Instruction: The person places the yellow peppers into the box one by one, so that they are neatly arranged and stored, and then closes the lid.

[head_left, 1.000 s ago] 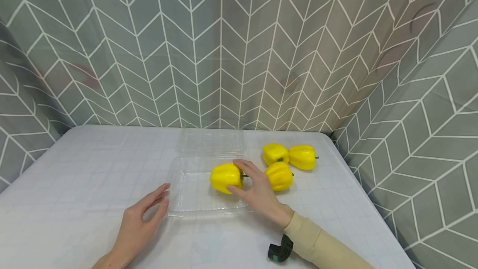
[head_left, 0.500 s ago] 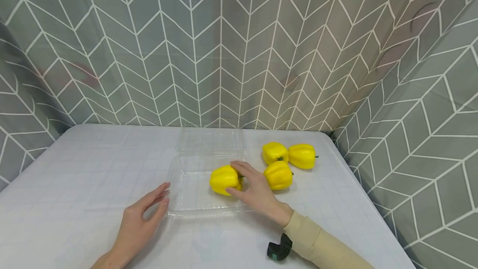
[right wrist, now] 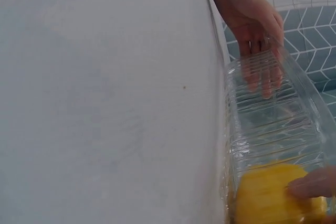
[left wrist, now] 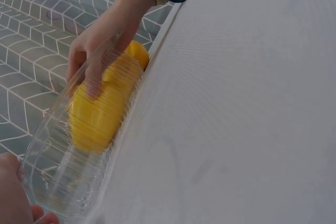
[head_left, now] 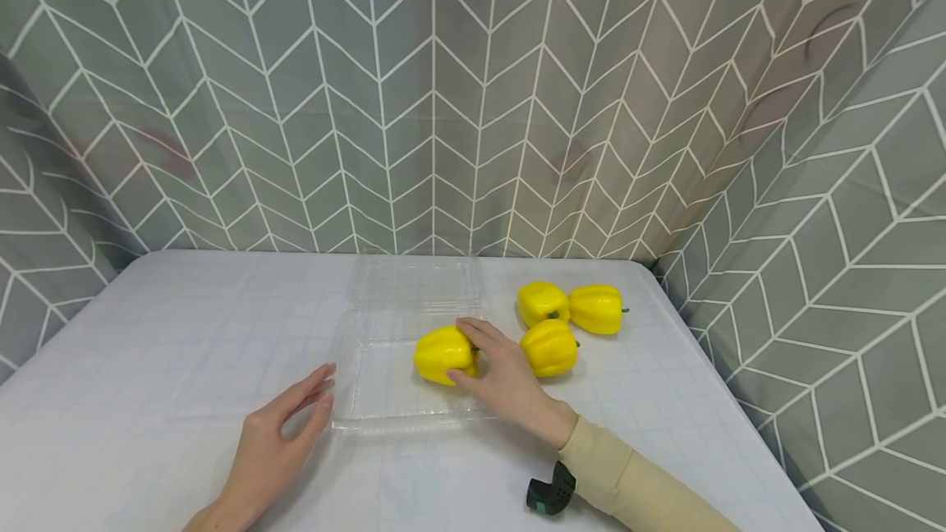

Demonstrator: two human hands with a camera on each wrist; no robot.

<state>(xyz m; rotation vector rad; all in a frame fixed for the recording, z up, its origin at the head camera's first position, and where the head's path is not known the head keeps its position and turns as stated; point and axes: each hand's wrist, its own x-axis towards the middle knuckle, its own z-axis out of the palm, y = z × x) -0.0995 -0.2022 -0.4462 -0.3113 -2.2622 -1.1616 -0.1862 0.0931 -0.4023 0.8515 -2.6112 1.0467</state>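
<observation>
A yellow bell pepper (head_left: 440,355) lies on its side in the right part of a clear plastic clamshell container (head_left: 369,388). My right hand (head_left: 508,374) holds the pepper at its stem end, thumb on the near side and fingers over the far side. At the container's left end, my left hand (head_left: 275,433) rests with its fingertips against the wall, fingers fairly straight. Through the ribbed wall, the left wrist view also shows the held pepper (left wrist: 92,121). The container's lid (head_left: 414,282) is folded back flat behind it.
Three more yellow bell peppers stand in a group right of the container: a near one (head_left: 550,349), a back one (head_left: 542,302) and a right one (head_left: 597,309). A black strap-like device (head_left: 552,491) is at the right wrist. Patterned curtains (head_left: 443,105) border the white table.
My right hand and the pepper have settled very slightly lower and to the left in the container. The left hand keeps its place at the container's end.
</observation>
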